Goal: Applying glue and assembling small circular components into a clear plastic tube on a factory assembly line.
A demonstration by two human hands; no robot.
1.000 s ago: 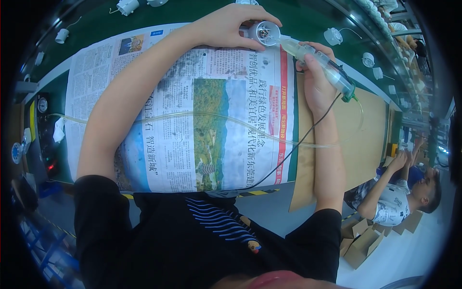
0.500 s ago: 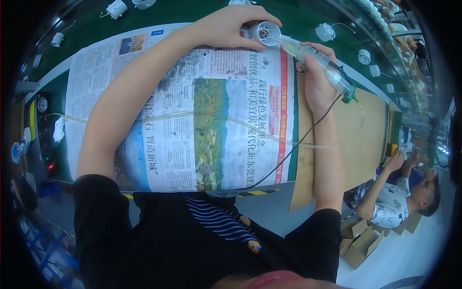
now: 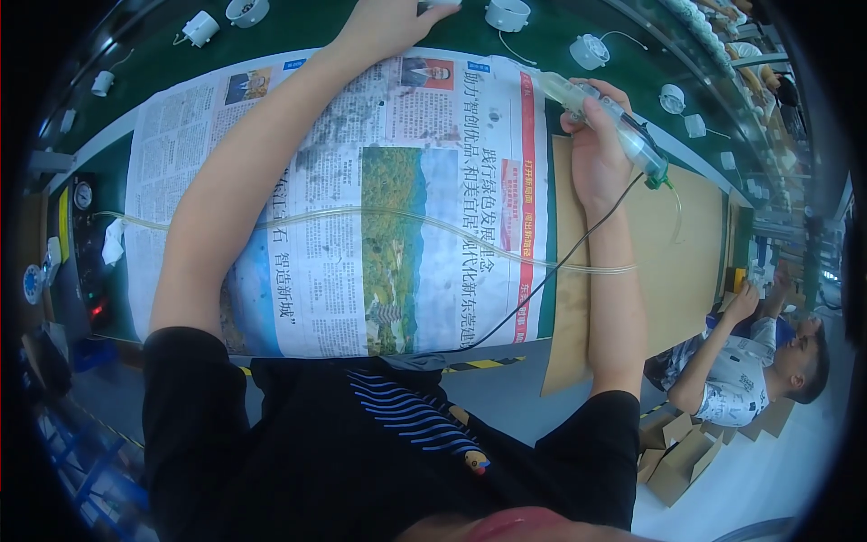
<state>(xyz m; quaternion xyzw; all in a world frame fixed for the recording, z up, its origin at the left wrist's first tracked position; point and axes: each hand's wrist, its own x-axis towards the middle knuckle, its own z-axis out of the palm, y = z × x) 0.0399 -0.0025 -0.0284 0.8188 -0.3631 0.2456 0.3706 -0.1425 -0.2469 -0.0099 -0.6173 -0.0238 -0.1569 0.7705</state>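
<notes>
My right hand (image 3: 598,135) is closed around a clear dispensing syringe (image 3: 639,149) with a green end cap. Its pale tapered front points up and left, past the newspaper's far edge. My left hand (image 3: 388,27) reaches over the green surface to the top edge of the view. Its thumb lies at a white part (image 3: 435,4), mostly cut off by the edge, and the other fingers are out of sight. Right of that hand, a white round housing (image 3: 508,14) with a thin wire sits apart from both hands. Another wired housing (image 3: 589,51) lies further right.
Newspaper (image 3: 316,244) covers the table, with cardboard (image 3: 668,253) on the right. A clear hose (image 3: 433,226) and a black cord (image 3: 551,271) cross in front of me. More white housings (image 3: 200,29) stand along the green surface (image 3: 316,32). A co-worker (image 3: 741,370) is at the right.
My left hand has let go of the white housing by the syringe tip and moved up and left to another white part. The housings on the green surface have shifted left. My right hand is nearly still.
</notes>
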